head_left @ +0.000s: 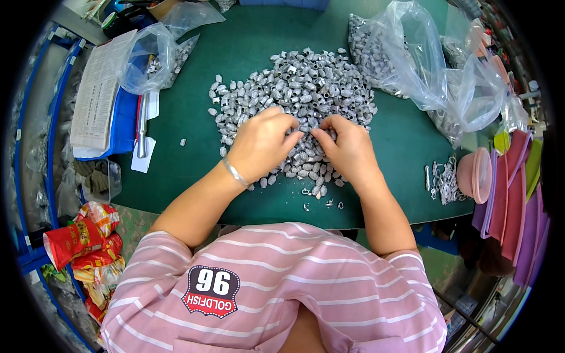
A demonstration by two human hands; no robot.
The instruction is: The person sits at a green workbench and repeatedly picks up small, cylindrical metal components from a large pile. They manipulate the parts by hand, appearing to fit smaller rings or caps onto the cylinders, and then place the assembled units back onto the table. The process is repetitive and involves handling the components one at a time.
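A large heap of small grey metal bead-like parts [321, 82], oval and hollow with patterned sides, is spread over the green table. Over the near middle of this heap, my left hand [263, 144] and my right hand [348, 148] meet, thumbs and forefingers pinched close together. Whatever sits between the fingertips is too small and too covered to make out. A silver bracelet [235, 173] circles my left wrist. Small broken-looking metal bits [329, 204] lie at the near side of the heap.
Clear plastic bags [418, 65] of similar parts stand at the far right. Another bag [150, 62] and a blue tray [122, 126] with papers are on the left. At the right lie a pile of silvery pieces [445, 181] and pink cups [474, 175]. The green table's [176, 194] near edge touches my body.
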